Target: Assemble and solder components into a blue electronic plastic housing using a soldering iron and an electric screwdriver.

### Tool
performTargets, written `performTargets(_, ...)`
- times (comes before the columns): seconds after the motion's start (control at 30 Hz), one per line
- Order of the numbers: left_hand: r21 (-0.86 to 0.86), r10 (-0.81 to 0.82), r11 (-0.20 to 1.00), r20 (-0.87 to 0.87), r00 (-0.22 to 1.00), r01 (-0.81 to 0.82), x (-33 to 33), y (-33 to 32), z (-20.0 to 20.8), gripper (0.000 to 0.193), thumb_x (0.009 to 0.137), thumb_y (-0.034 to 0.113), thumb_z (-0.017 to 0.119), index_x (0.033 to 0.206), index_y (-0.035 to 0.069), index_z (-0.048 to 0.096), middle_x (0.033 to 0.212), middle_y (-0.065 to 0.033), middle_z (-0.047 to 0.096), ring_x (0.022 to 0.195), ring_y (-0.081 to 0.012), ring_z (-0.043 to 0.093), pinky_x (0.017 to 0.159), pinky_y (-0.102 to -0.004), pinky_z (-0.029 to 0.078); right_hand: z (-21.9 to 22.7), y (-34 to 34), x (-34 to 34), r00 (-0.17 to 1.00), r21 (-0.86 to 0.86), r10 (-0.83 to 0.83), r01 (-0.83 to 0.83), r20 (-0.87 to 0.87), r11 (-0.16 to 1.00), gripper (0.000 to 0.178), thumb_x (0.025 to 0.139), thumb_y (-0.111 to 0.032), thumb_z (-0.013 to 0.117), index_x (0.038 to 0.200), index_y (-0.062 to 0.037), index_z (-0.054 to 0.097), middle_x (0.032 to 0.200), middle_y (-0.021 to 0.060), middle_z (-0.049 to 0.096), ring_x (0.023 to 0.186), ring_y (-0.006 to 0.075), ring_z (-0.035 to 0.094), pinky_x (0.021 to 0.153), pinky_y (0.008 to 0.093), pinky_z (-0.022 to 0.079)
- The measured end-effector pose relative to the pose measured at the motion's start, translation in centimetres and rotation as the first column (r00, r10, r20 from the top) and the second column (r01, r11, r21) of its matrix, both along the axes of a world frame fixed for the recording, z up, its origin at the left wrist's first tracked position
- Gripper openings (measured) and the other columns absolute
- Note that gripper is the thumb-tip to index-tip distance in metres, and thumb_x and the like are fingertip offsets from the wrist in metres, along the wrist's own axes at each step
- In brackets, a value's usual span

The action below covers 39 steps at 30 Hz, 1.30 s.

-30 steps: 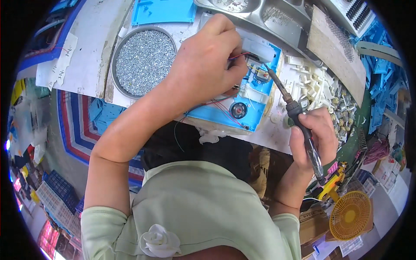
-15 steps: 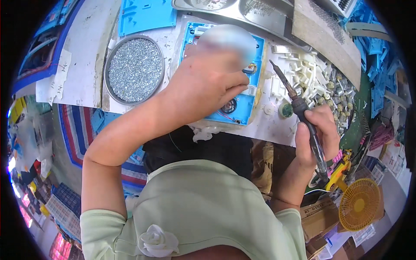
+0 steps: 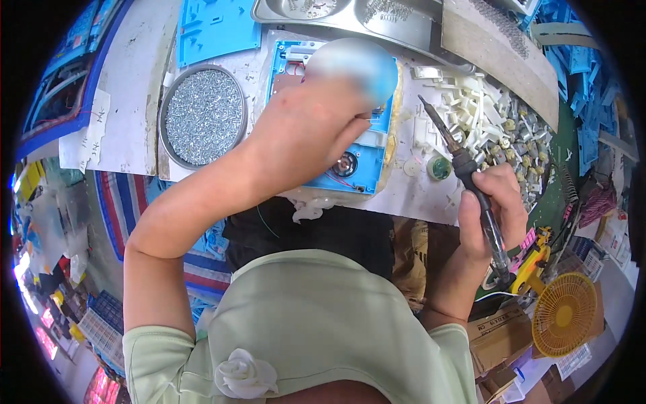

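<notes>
In my right hand (image 3: 503, 205) is a soldering iron (image 3: 464, 161) with a dark handle, its tip pointing up and left over the table. My left hand (image 3: 303, 131) reaches across the open blue plastic casing (image 3: 373, 178), fingers bent down into it. Its fingertips are blurred, so what they grip is hidden. A small round speaker (image 3: 345, 164) and thin red wires show in the casing below the hand. The iron's tip is apart from the casing, to its right. A small round green container (image 3: 439, 167) sits between the casing and my right hand.
A round metal tray (image 3: 241, 128) full of screws stands left of the casing. Another blue panel (image 3: 219, 34) lies behind it. White plastic parts (image 3: 471, 111) and small motors (image 3: 521, 145) are heaped at the right. A steel tray (image 3: 350, 25) with small parts is at the back.
The casing, trays and table have shifted slightly left in view. My left hand has moved left and a little down over the casing. My right hand keeps the soldering iron in much the same position.
</notes>
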State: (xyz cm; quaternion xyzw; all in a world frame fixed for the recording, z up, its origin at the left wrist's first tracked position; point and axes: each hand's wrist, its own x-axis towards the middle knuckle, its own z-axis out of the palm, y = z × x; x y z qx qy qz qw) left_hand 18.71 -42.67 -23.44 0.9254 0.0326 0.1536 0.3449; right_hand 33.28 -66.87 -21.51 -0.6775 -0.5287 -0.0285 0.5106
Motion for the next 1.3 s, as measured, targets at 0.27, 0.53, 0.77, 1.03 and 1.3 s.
performTargets(0.27,-0.280,-0.124,0.954,-0.046,0.991,0.106,-1.2,1.6,-0.1,0.016,0.083,-0.003,0.074,0.097,0.002,0.067,0.089,-0.0091,0.062,0.084,-0.0253,0.064,0.072,-0.0330,0.051,-0.3,0.3,-1.1,0.983,0.044,0.079,-0.073,-0.164,0.996,0.028,0.077,-0.001,0.078,0.101,0.0054,0.067,0.069,0.0096,0.063,0.061,0.0215,0.054,0.056,0.0309,0.041)
performTargets(0.53,-0.068,-0.238,0.970,-0.039,0.971,0.235,-1.9,1.9,0.3,0.016,0.079,-0.002,0.076,0.093,0.003,0.068,0.106,-0.0088,0.061,0.090,-0.0272,0.063,0.078,-0.0353,0.052,0.0,-1.8,-1.7,0.944,-0.038,0.113,-0.132,-0.311,0.991,0.031,0.078,-0.005,0.078,0.105,0.0049,0.068,0.071,0.0103,0.064,0.064,0.0221,0.056,0.060,0.0321,0.043)
performTargets(0.77,-0.141,-0.079,0.986,0.072,0.994,0.089,-2.9,1.2,-0.2,0.018,0.077,-0.005,0.076,0.093,0.000,0.068,0.109,-0.0122,0.061,0.093,-0.0278,0.063,0.079,-0.0350,0.054,-1.1,1.5,-6.3,0.982,-0.145,-0.123,0.103,-0.142,0.984,0.053,0.079,-0.006,0.084,0.127,0.0005,0.062,0.103,0.0168,0.066,0.086,0.0267,0.062,0.077,0.0352,0.051)
performTargets(1.03,-0.080,-0.028,0.996,0.166,0.986,0.041,-3.2,1.3,-1.3,0.014,0.079,0.006,0.077,0.090,0.005,0.068,0.105,-0.0069,0.063,0.090,-0.0267,0.067,0.073,-0.0365,0.056,-4.3,8.0,-10.3,0.981,-0.110,-0.193,0.193,0.010,0.975,0.067,0.075,0.000,0.085,0.135,-0.0041,0.056,0.110,0.0123,0.057,0.082,0.0168,0.060,0.073,0.0300,0.053)
performTargets(1.3,-0.095,-0.036,0.994,0.179,0.983,0.053,-3.3,1.2,-1.6,0.016,0.078,-0.001,0.078,0.090,0.001,0.068,0.107,-0.0098,0.063,0.091,-0.0255,0.066,0.076,-0.0344,0.055,-3.7,7.6,-11.1,0.956,-0.058,-0.282,0.278,-0.075,0.959,0.062,0.075,0.010,0.079,0.132,-0.0070,0.062,0.106,0.0166,0.059,0.084,0.0229,0.063,0.069,0.0332,0.052)
